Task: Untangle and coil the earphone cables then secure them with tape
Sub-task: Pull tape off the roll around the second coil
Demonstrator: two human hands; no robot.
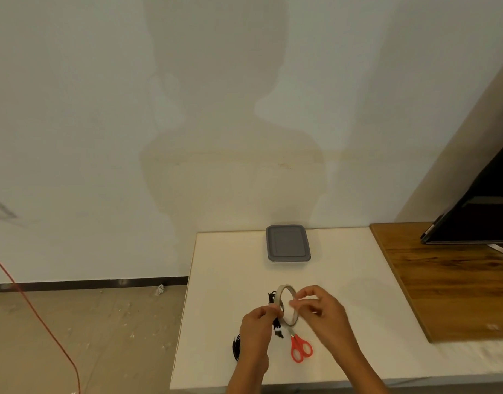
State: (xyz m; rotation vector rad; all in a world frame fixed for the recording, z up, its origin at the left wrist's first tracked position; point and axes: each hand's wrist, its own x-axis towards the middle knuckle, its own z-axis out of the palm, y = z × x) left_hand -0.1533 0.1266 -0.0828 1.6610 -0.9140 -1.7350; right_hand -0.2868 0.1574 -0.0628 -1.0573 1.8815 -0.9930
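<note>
A thin, pale ring-shaped roll of tape (286, 305) was held upright above the white tabletop (358, 280), between both hands. The left hand (257, 334) was closed around the roll's near-left rim together with a bundled black earphone cable (275, 325); strands and a small plug were seen hanging below the fist. The right hand (319, 308) was pinched at the roll's right rim, thumb against fingertips — apparently on the free end of the tape, though the strip itself was too small to be made out.

A second dark coil (235, 351) was seen on the table by the left wrist, partly hidden. Red-handled scissors (300, 346) lay just under the hands; a grey-lidded rectangular container (288, 243) stood well apart, near the wall.

Step judged: tape being drawn for the bundle in hand.

Risks noted — the bundle could spring loose, since the left hand was shared between roll and cable; the drawn strip could fold onto itself or catch stray strands; the scissors would require a freed hand, so the grip might slip at that point.
</note>
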